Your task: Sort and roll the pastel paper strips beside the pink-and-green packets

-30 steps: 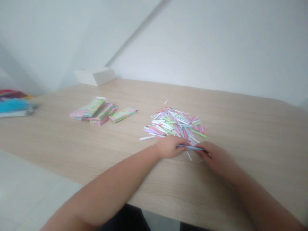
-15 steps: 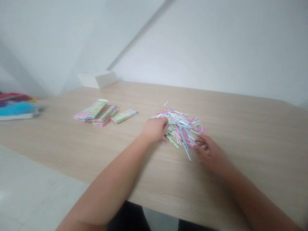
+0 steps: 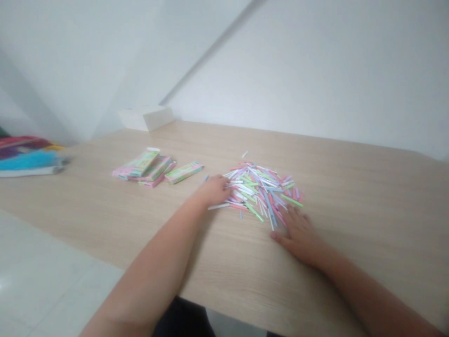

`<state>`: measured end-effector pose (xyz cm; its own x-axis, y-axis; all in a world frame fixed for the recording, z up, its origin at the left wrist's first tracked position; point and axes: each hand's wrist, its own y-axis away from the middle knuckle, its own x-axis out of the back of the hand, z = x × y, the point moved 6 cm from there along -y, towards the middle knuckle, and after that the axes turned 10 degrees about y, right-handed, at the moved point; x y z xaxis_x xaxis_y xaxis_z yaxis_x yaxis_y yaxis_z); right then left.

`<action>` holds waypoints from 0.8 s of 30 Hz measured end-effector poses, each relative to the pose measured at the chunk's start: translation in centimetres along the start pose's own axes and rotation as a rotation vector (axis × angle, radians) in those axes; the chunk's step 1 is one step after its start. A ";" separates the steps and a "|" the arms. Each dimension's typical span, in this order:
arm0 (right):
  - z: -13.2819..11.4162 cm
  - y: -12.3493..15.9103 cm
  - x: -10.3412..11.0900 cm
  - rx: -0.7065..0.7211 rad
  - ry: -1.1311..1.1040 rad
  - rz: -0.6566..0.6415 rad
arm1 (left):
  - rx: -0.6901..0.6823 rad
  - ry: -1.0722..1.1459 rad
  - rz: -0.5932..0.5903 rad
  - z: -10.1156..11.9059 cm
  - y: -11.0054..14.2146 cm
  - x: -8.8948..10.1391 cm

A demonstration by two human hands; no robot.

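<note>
1. The pile of pastel strips (image 3: pixel 261 192) lies in a loose, criss-crossed heap near the middle of the light wood-grain table (image 3: pixel 354 234) (paper or plastic, too small to tell), in pink, green, blue, lilac and white. One stray strip (image 3: pixel 244 154) sits just beyond its far edge.
2. The left hand (image 3: pixel 213 191) rests at the pile's left edge, touching the strips. Its fingers (image 3: pixel 220 187) are curled together, and I cannot tell whether they pinch anything.
3. The right hand (image 3: pixel 298 239) lies flat on the table, just below the pile's near right edge. Its fingers (image 3: pixel 293 216) are spread apart, with the thumb (image 3: pixel 277 237) out to the side, and it grips nothing.
4. Left of the pile, pink-and-green packets (image 3: pixel 145 168) lie in a low group on the tabletop.
5. A white box (image 3: pixel 145 118) stands at the table's far edge against the white wall (image 3: pixel 315 61).
6. A blurred bundle of coloured items (image 3: pixel 28 159) sits at the far left, above pale floor tiles (image 3: pixel 45 285).
</note>
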<state>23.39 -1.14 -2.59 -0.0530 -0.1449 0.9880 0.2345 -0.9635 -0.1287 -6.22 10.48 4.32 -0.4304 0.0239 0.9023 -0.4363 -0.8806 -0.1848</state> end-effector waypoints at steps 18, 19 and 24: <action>-2.6 -4.5 7.0 0.248 -0.424 0.367 | -0.326 0.114 -0.050 5.3 0.6 -3.0; -3.6 -3.3 8.9 0.285 -0.532 0.366 | -0.342 0.115 -0.036 5.5 0.7 -2.8; -11.9 5.7 14.4 0.580 -1.112 -0.132 | -0.472 0.119 -0.059 6.9 1.0 -2.7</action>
<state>12.45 -11.39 9.85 0.6695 0.4835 0.5640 0.6951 -0.6755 -0.2461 -0.02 6.30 4.40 -0.4694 0.1459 0.8708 -0.7615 -0.5662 -0.3156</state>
